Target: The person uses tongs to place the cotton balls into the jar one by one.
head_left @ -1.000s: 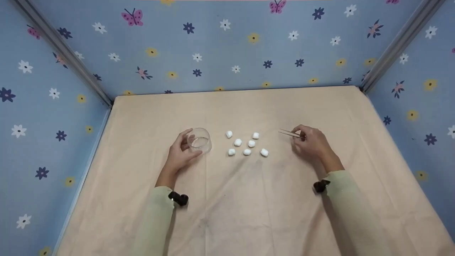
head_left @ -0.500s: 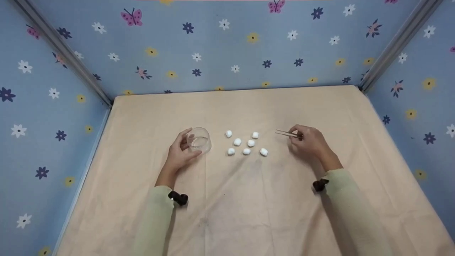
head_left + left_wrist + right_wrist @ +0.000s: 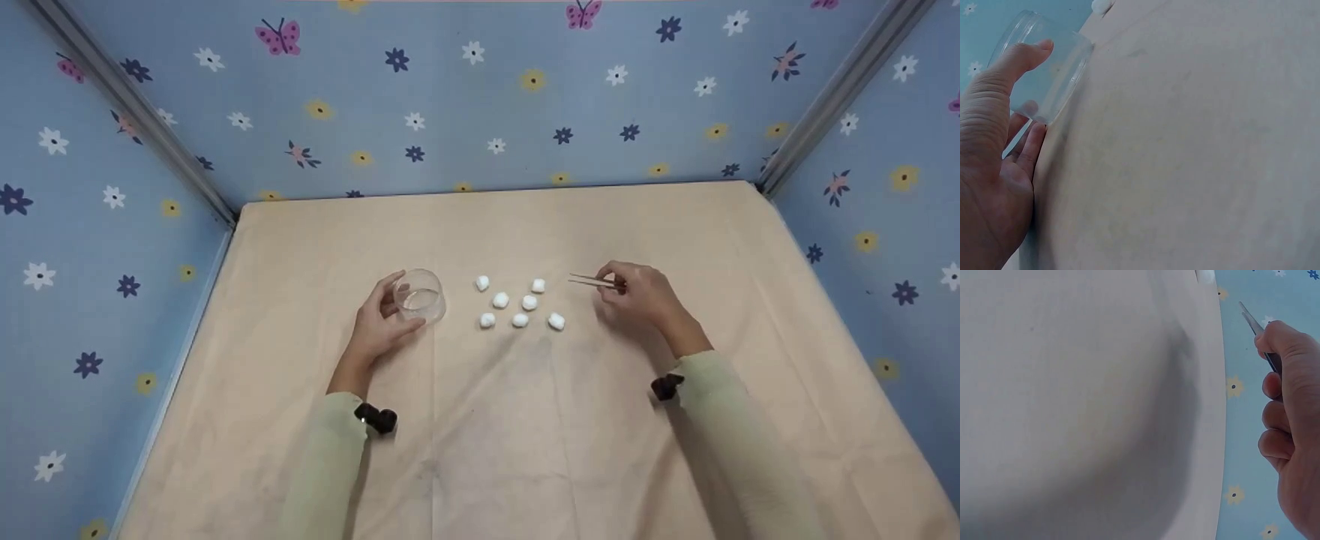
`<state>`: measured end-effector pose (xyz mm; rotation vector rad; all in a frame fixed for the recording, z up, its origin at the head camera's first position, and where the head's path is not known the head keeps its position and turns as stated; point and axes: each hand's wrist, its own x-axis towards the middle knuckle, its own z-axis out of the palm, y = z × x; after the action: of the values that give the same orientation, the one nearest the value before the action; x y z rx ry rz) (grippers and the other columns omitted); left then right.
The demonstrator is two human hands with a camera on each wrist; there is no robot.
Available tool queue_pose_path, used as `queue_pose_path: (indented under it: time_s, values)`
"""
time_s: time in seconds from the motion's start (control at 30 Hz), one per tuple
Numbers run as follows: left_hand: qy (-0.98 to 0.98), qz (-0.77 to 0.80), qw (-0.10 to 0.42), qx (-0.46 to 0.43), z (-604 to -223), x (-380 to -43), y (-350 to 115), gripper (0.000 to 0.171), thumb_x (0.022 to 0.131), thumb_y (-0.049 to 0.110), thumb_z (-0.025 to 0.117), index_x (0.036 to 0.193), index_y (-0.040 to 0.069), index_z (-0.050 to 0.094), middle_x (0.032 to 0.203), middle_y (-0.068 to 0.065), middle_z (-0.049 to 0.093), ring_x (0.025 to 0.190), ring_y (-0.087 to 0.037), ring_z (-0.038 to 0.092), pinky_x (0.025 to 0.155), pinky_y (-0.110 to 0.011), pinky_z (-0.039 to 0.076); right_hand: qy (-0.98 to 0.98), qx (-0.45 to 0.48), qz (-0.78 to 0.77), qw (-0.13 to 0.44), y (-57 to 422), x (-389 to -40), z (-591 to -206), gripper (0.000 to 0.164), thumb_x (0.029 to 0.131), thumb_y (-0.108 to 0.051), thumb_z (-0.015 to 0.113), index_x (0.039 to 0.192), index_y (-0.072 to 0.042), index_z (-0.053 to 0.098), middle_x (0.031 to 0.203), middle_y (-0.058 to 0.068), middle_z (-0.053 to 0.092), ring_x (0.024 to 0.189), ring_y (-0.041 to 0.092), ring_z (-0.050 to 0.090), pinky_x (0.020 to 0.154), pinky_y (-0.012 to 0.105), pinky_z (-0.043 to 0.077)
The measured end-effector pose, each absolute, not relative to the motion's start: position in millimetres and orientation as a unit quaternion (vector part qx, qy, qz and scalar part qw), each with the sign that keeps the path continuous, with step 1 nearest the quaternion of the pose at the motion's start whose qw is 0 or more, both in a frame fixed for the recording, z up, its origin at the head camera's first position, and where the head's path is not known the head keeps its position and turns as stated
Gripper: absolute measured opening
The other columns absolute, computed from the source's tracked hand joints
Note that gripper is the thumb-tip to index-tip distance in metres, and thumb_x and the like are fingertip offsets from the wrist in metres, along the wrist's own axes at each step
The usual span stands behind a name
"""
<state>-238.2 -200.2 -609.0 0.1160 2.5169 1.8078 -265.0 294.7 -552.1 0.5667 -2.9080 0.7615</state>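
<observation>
My left hand (image 3: 381, 322) grips a clear plastic jar (image 3: 431, 306) on the table, thumb on the near side and fingers round the far side. The left wrist view shows the thumb lying across the jar's clear wall (image 3: 1053, 79). To the right of the jar, several small white cotton balls (image 3: 501, 301) lie loosely grouped. My right hand (image 3: 646, 294) pinches a pair of metal tweezers (image 3: 592, 281), whose slightly parted tips point left, just right of the cotton balls. Nothing is between the tips. In the right wrist view the tweezers (image 3: 1251, 320) stick out past the thumb.
A beige cloth (image 3: 495, 450) with creases covers the table. Blue panels (image 3: 450, 90) printed with flowers and butterflies stand behind and at both sides, joined by grey metal posts (image 3: 847, 90) at the corners.
My right hand has moved left with the tweezers, bringing their tips closer to the cotton balls. My left hand, the jar and the cotton balls have stayed in place.
</observation>
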Motion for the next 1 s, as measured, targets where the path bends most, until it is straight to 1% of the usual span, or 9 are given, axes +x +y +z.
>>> queue_pose_path:
  time_s: [0.17,0.33,0.53,0.8,1.0]
  values:
    - [0.810,0.585,0.022,0.035,-607,-238,-199,0.094,0.089,0.003,0.092,0.171,0.013,0.045,0.165,-0.026,0.058,0.148,-0.045,0.060,0.133,-0.056,0.046,-0.951,0.179,0.249,0.031,289,-266,-551,0.019,0.102,-0.014,0.075,0.119,-0.007,0.079,0.095,0.016,0.078,0.083,0.029,0.067,0.078,0.045,0.054]
    - [0.812,0.582,0.022,0.034,-605,-237,-198,0.094,0.090,0.003,0.091,0.171,0.012,0.044,0.166,-0.027,0.057,0.149,-0.046,0.060,0.133,-0.057,0.047,-0.951,0.191,0.240,0.030,283,-269,-551,0.019,0.102,-0.015,0.076,0.119,-0.006,0.078,0.093,0.016,0.077,0.081,0.030,0.066,0.077,0.048,0.054]
    - [0.812,0.582,0.025,0.034,-606,-236,-200,0.095,0.091,0.004,0.091,0.172,0.012,0.043,0.167,-0.028,0.055,0.151,-0.047,0.057,0.135,-0.057,0.044,-0.952,0.197,0.233,0.025,274,-271,-552,0.019,0.102,-0.016,0.077,0.118,-0.007,0.078,0.091,0.014,0.076,0.078,0.027,0.063,0.075,0.045,0.052]
    - [0.804,0.594,0.024,0.036,-609,-236,-200,0.095,0.090,0.002,0.092,0.171,0.015,0.045,0.166,-0.025,0.057,0.147,-0.045,0.060,0.132,-0.056,0.047,-0.952,0.200,0.229,0.021,264,-275,-552,0.019,0.103,-0.018,0.074,0.119,-0.010,0.079,0.092,0.013,0.077,0.079,0.028,0.062,0.076,0.043,0.051]
    - [0.805,0.591,0.018,0.036,-609,-237,-200,0.095,0.089,0.001,0.091,0.171,0.014,0.046,0.165,-0.025,0.058,0.146,-0.044,0.061,0.131,-0.055,0.048,-0.953,0.196,0.232,0.012,258,-277,-552,0.019,0.104,-0.018,0.073,0.120,-0.011,0.079,0.098,0.014,0.079,0.084,0.029,0.065,0.080,0.048,0.055]
